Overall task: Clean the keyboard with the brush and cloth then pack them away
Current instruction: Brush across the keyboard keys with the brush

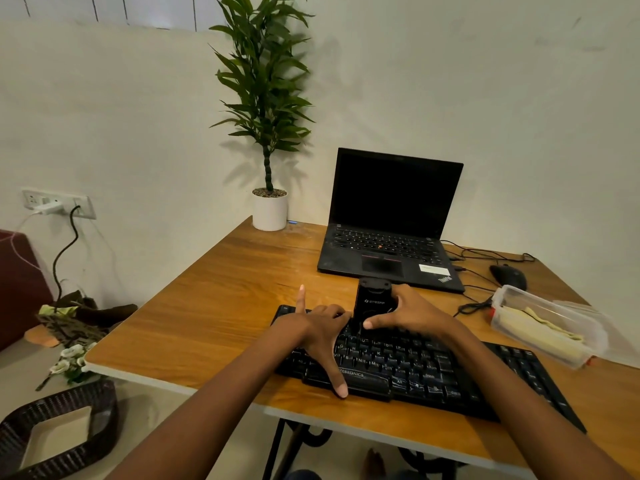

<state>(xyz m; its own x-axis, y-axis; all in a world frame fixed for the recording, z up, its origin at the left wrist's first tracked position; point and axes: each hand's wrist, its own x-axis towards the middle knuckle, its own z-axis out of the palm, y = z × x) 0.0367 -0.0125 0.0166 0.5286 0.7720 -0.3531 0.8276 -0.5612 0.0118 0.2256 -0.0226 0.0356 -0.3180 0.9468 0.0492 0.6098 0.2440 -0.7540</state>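
A black keyboard (415,372) lies across the near part of the wooden table (214,306). My left hand (320,329) rests spread on the keyboard's left end, thumb at the front edge and a finger pointing up at the far edge. A black cylindrical brush tool (372,301) stands upright on the key rows. My right hand (412,311) grips that tool from the right, thumb across its lower part. A yellowish cloth (543,327) lies inside a clear plastic box (540,344) at the right.
An open black laptop (391,230) sits behind the keyboard, with a mouse (509,276) and cables to its right. A white potted plant (270,209) stands at the table's far corner. On the floor at the left lie a woven basket (59,434) and flowers.
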